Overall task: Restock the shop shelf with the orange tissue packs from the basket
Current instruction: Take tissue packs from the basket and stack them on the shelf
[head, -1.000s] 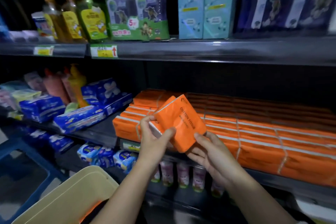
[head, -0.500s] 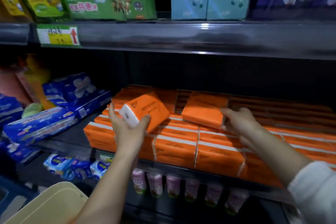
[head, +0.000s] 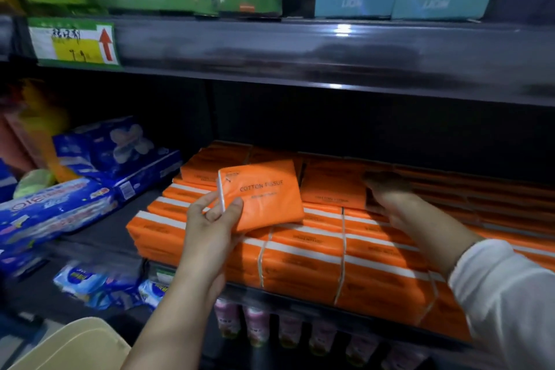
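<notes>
While the left hand (head: 210,228) grips it by the white-edged near end, thumb on top and fingers beneath, the flat orange plastic-wrapped tissue pack (head: 267,195) printed COTTON TISSUE hangs tilted at centre frame, its far end just over the stock.

Item 2: second orange tissue pack (head: 333,186), right of centre, lying on top of the stack. The right hand (head: 390,201), with a white sleeve behind it, is at the pack's right end in shadow. Whether it pinches or only pushes cannot be told.

Item 3: strapped orange tissue bundles (head: 315,255), filling the middle level from centre to right edge, white stripes to the front.

Item 4: dark metal shelf (head: 99,234), bare strip left of the bundles.

Item 5: cream plastic basket (head: 78,345), lower left corner, contents hidden.

Item 6: blue wrapped packs (head: 120,159), left; pink bottles (head: 255,324), on the level below; green-and-yellow price label (head: 75,42), upper left.

Handling note, as judgement: the step in hand appears to be seating loose packs on the top layer. Level the held pack, line its long edge against the second pack's left side, and slide it back flat so it butts up without riding over. Let go only once it is fully supported, well behind the front edge.
</notes>
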`<state>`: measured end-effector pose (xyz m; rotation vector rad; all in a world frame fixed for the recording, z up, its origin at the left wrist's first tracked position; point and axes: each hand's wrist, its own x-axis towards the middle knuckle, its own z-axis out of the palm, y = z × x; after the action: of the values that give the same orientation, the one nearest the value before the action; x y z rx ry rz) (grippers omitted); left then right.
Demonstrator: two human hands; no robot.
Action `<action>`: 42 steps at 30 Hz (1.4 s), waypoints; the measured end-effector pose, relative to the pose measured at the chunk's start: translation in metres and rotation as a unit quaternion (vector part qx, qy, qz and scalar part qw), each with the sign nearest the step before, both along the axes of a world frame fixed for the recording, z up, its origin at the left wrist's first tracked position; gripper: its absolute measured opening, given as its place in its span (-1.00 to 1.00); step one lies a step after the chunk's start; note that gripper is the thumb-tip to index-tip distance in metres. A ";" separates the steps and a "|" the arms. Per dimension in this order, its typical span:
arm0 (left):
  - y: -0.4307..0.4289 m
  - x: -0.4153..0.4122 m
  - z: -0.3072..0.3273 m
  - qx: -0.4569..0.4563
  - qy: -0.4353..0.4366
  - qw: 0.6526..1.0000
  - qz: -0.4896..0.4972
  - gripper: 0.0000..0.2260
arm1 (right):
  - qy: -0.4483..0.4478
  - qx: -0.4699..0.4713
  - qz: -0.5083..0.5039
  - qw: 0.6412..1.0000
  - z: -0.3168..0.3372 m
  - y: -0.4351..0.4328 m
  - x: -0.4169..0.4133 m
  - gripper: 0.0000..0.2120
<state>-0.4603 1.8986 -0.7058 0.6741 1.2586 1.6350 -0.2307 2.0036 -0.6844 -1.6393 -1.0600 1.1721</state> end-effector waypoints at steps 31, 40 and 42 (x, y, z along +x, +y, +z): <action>-0.009 0.067 -0.034 0.074 0.637 0.751 -0.157 -0.58 | 0.124 0.028 -0.135 0.983 -0.006 -0.055 0.096 -0.84; -0.011 0.066 -0.036 0.087 0.648 0.739 -0.162 -0.58 | 0.049 -0.014 -0.089 0.995 0.001 -0.032 0.089 -0.92; -0.010 0.065 -0.037 0.096 0.647 0.739 -0.161 -0.58 | 0.000 -0.022 -0.079 0.997 0.000 -0.029 0.086 -0.88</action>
<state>-0.3949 1.8881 -0.7432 2.2576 1.6994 0.8556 -0.1446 1.9748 -0.6840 -1.7241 -0.8922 1.0972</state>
